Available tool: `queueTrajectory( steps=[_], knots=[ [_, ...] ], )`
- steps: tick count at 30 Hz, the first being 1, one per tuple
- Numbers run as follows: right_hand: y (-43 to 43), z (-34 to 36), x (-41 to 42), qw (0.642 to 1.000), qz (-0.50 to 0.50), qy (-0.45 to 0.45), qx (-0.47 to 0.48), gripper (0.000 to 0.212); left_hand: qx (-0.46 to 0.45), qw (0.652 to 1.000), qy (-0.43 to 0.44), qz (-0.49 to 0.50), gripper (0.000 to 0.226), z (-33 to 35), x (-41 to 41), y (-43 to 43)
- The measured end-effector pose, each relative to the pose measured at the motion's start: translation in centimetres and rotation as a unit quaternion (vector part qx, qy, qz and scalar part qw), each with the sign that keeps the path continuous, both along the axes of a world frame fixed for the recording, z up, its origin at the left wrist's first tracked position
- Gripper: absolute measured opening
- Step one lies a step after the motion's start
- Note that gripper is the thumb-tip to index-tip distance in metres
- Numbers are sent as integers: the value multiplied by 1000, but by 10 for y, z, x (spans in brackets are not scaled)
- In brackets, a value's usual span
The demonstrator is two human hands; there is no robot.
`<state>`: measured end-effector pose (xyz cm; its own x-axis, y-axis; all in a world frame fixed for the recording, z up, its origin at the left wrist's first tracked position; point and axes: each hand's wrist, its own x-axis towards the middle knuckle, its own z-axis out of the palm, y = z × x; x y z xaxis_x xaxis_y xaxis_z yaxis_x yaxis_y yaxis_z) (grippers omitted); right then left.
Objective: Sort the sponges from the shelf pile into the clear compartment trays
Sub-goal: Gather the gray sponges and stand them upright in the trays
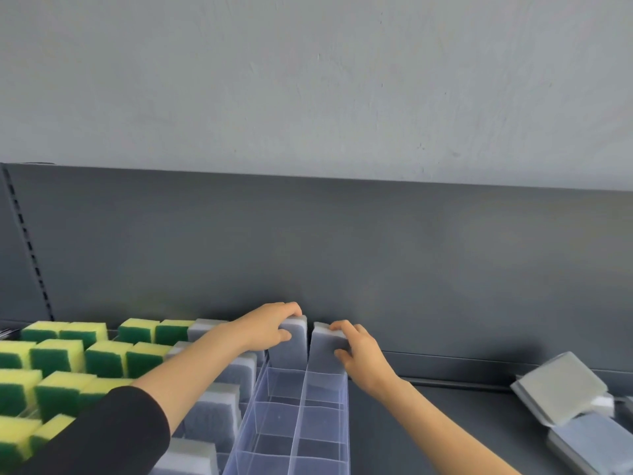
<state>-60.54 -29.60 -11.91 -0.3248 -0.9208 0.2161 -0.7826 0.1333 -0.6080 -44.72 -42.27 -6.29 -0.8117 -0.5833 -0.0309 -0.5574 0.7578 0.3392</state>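
Note:
A clear compartment tray runs away from me down the middle of the dark shelf. My left hand grips a grey sponge standing upright in the tray's far left compartment. Beside it, my right hand grips another grey sponge upright in the far right compartment. The nearer compartments of this tray hold nothing. Left of it, several grey sponges stand in a neighbouring tray. Further left, green and yellow sponges fill several compartments.
A loose pile of grey sponges lies on the shelf at the right. The dark back panel of the shelf rises just behind the tray, with a slotted upright at the left. Bare shelf surface lies between tray and pile.

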Motion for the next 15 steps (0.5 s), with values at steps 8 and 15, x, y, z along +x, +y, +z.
queueTrajectory(
  steps=[8,15],
  knots=[
    [3,-10,5,999,3,32,2,42,-45,993,-111,7,42,-13,-8,9],
    [24,1,0,999,2,37,-5,53,-104,986,-130,5,50,-3,-5,16]
  ],
)
